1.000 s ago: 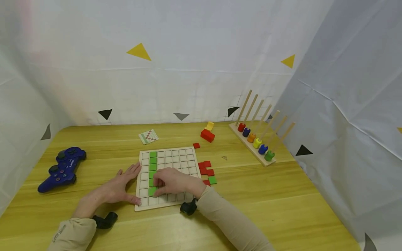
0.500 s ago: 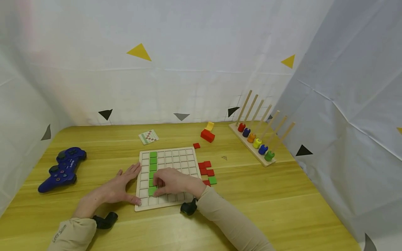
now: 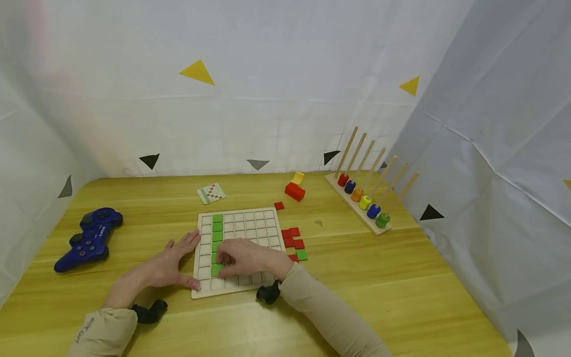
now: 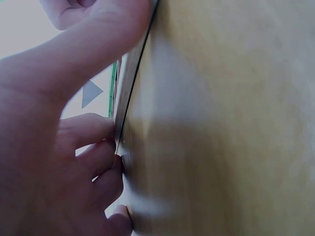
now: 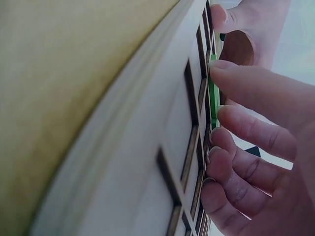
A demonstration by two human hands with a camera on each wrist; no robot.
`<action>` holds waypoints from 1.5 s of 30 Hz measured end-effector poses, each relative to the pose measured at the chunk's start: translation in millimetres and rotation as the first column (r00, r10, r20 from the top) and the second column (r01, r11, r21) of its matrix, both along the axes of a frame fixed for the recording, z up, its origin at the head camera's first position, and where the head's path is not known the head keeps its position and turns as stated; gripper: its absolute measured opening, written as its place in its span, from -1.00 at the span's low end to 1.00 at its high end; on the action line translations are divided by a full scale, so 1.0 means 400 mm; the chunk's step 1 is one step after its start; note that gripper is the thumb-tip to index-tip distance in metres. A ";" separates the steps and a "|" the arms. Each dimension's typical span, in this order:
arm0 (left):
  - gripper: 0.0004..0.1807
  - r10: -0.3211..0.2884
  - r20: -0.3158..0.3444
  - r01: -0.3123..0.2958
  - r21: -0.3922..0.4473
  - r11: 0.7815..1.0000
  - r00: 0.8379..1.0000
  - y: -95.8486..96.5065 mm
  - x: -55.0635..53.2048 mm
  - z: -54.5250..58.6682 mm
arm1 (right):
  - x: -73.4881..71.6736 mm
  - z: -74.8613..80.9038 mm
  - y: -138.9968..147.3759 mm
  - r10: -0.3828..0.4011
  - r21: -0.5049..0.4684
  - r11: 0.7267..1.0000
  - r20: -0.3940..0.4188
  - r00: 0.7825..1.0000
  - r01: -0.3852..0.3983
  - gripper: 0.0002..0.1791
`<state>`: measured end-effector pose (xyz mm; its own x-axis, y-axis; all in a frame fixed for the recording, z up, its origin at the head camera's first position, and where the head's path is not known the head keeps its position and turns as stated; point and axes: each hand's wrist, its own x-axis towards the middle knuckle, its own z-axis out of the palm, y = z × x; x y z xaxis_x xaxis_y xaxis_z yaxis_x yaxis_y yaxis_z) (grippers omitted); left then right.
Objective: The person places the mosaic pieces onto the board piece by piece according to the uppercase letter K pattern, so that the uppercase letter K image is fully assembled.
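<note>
A square wooden grid board (image 3: 239, 217) lies on the table, with a column of green tiles (image 3: 217, 227) set in its second column from the left. My left hand (image 3: 166, 267) spreads along the board's left side, thumb at the near left corner and fingertips at the left edge. Over the board, my right hand (image 3: 247, 257) pinches the lowest green tile (image 3: 216, 269) of the column; this tile sits in its cell. In the right wrist view the thumb and index finger touch the green tile (image 5: 213, 93), and the other fingertips rest on the board. The right hand hides part of the grid.
Several loose red tiles (image 3: 289, 242) and a green tile (image 3: 302, 255) lie right of the board. Behind it are a pattern card (image 3: 211, 193), a red block (image 3: 295, 191) and a yellow piece (image 3: 298, 178). A peg stand (image 3: 359, 210) and a blue game controller (image 3: 91, 240) flank them.
</note>
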<state>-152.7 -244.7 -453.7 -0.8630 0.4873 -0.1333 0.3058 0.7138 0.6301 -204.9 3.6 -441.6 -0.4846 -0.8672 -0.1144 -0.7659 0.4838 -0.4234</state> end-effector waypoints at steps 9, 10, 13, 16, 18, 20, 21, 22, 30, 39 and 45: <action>0.34 -0.006 0.001 0.006 0.011 1.000 1.000 -0.001 0.000 0.000 | 0.002 -0.002 0.001 -0.004 -0.006 1.000 0.010 1.000 0.004 -0.76; 0.34 -0.006 0.002 0.006 0.011 1.000 1.000 -0.001 0.000 0.000 | 0.003 -0.001 0.001 -0.005 -0.004 1.000 0.009 1.000 0.005 -0.76; 0.34 -0.004 0.003 0.004 0.011 1.000 1.000 -0.001 0.000 0.001 | 0.005 0.001 0.000 -0.009 0.000 1.000 0.003 1.000 0.009 -0.77; 0.35 -0.003 0.002 0.003 0.008 1.000 1.000 -0.001 0.001 0.000 | 0.006 0.003 -0.002 -0.007 0.000 1.000 -0.007 1.000 0.007 -0.76; 0.35 -0.003 0.001 0.003 0.005 1.000 1.000 -0.002 0.001 0.000 | 0.006 0.003 -0.003 -0.002 0.001 1.000 -0.013 1.000 0.002 -0.75; 0.35 -0.004 -0.001 0.004 0.000 1.000 1.000 -0.002 0.001 -0.001 | 0.005 0.005 -0.002 -0.001 0.001 1.000 -0.014 1.000 0.001 -0.73; 0.35 -0.004 -0.002 0.004 -0.001 1.000 1.000 -0.003 0.001 -0.001 | 0.005 0.007 -0.001 0.000 -0.002 1.000 -0.016 1.000 0.000 -0.71; 0.35 -0.005 -0.001 0.005 -0.003 1.000 1.000 -0.003 0.001 -0.001 | 0.005 0.010 0.001 -0.003 -0.005 1.000 -0.013 1.000 0.003 -0.70; 0.35 0.003 0.013 -0.003 -0.002 1.000 1.000 -0.001 0.000 0.000 | -0.001 0.053 0.042 -0.071 -0.075 0.995 0.011 0.997 0.071 -0.62; 0.38 0.010 0.001 -0.010 -0.004 1.000 1.000 0.000 0.000 -0.002 | -0.041 0.098 0.175 -0.174 -0.200 0.964 0.034 0.984 0.177 -0.63; 0.38 0.011 -0.001 -0.011 -0.011 1.000 1.000 0.001 0.001 -0.002 | -0.080 0.100 0.283 -0.235 -0.280 0.930 0.049 0.971 0.239 -0.65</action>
